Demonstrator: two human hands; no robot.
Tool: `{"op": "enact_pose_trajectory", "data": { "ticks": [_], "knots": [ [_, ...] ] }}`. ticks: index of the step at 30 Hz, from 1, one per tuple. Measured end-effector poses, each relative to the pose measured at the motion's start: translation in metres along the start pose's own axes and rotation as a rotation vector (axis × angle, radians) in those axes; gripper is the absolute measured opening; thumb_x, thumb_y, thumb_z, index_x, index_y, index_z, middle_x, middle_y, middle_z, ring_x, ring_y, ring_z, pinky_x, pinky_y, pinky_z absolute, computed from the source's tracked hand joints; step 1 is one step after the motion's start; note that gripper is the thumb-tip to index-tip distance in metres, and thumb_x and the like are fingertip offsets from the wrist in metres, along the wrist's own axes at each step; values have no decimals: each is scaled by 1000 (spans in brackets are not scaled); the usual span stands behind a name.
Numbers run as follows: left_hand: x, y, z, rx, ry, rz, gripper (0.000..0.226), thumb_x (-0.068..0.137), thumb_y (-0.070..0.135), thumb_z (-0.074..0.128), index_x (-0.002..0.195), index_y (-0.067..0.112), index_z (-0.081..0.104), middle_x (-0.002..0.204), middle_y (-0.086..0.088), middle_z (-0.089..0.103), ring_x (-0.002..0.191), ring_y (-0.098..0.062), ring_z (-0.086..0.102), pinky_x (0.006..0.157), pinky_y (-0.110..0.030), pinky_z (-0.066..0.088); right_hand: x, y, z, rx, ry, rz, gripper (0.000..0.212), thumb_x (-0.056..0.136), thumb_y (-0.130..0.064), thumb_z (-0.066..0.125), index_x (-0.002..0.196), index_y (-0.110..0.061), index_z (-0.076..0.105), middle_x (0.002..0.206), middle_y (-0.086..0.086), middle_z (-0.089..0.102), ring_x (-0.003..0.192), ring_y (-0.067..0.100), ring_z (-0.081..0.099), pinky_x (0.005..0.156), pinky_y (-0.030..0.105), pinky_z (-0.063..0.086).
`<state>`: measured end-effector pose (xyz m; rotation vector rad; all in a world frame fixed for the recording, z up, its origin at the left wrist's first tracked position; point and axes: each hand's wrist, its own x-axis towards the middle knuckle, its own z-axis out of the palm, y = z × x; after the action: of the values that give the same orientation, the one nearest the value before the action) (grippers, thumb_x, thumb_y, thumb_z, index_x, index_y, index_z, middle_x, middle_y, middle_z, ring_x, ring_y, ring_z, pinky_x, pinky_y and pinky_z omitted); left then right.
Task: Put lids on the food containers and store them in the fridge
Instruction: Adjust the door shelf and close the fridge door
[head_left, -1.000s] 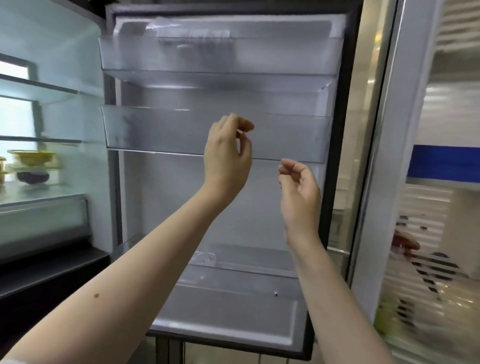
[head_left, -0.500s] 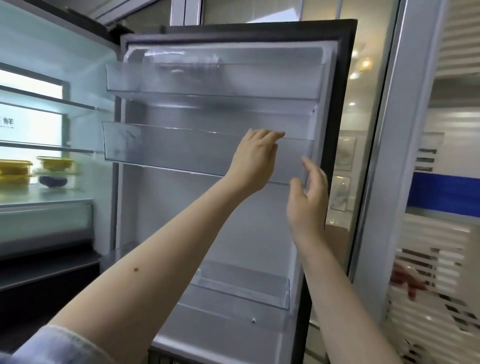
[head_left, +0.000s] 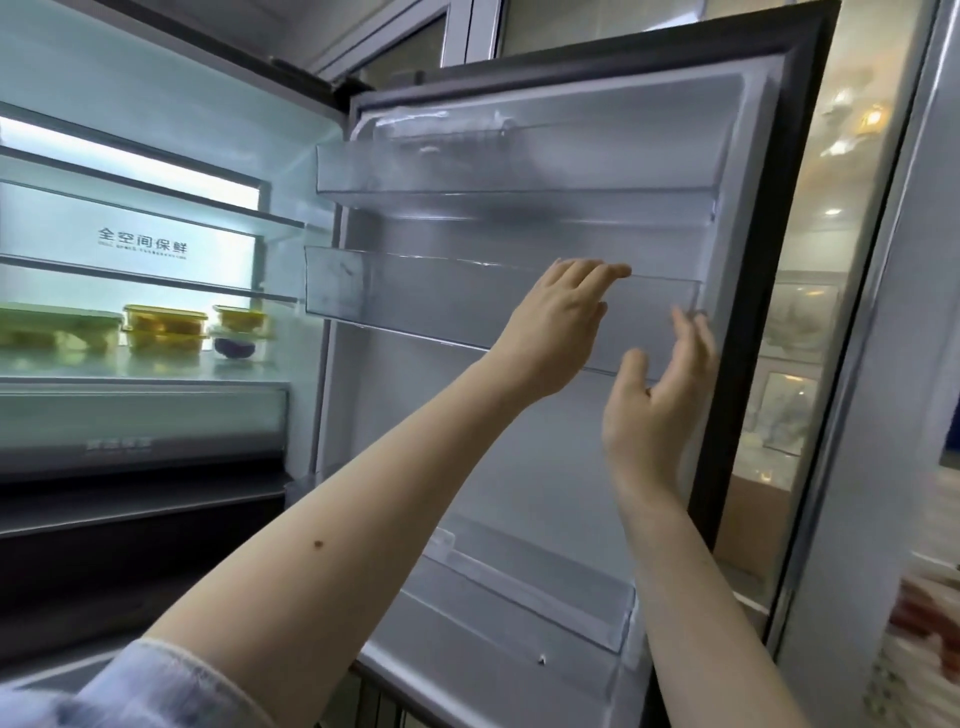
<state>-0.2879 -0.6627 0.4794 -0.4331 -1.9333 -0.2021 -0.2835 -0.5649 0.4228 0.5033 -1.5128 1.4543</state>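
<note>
A glass partition (head_left: 810, 322) with a metal post (head_left: 862, 415) stands at right.

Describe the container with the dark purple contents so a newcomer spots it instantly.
Look inside the lit fridge, on the shelf holding the food containers. It is the rightmost, lower container, nearest the open door; its neighbours are yellow or green.

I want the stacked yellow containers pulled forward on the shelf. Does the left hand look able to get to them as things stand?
Probably yes. The left hand is open and holds nothing, up at the middle door bin. The yellow containers sit on a shelf with nothing in front of them.
</note>
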Motion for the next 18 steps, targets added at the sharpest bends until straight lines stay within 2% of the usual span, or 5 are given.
{"op": "enact_pose_trajectory", "data": {
  "ticks": [2,6,10,16,18],
  "knots": [
    [-3,0,-5,1,21,-6,39,96,5,45,134,7,50,132,-9,55,125,-27,46,106,-26,28,-1,-2,3,5,23,-45,49,95,-8,43,143,-12,38,156,6,26,139,4,22,96,-9,16],
    [-9,0,-15,-27,55,-26,35,96,5,45,130,7,53,127,-9,57,122,-28,49,102,-25,31,-8,-11,9,-1,79,-101,49,91,-13,42,140,-11,44,153,9,30,141,12,27,106,4,20],
    [-16,-1,-32,-63,81,-31,33,96,5,43,127,6,55,124,-10,59,118,-27,51,100,-30,39,-17,-22,15,6,108,-164,47,89,-14,46,135,-11,50,152,10,33,142,21,30,111,44,36],
    [-30,-3,-60,-99,123,-41,30,97,6,42,123,4,57,121,-10,60,113,-24,54,95,-23,38,-27,-44,18,23,132,-275,44,90,-10,45,134,-5,52,148,14,38,138,18,35,110,23,32],
    [-35,-5,-68,-103,144,-50,28,97,6,42,121,4,57,120,-10,60,112,-23,55,95,-22,39,-31,-52,20,29,117,-321,44,90,-8,45,133,-4,52,147,16,39,138,21,36,110,23,33]
  ]
}}
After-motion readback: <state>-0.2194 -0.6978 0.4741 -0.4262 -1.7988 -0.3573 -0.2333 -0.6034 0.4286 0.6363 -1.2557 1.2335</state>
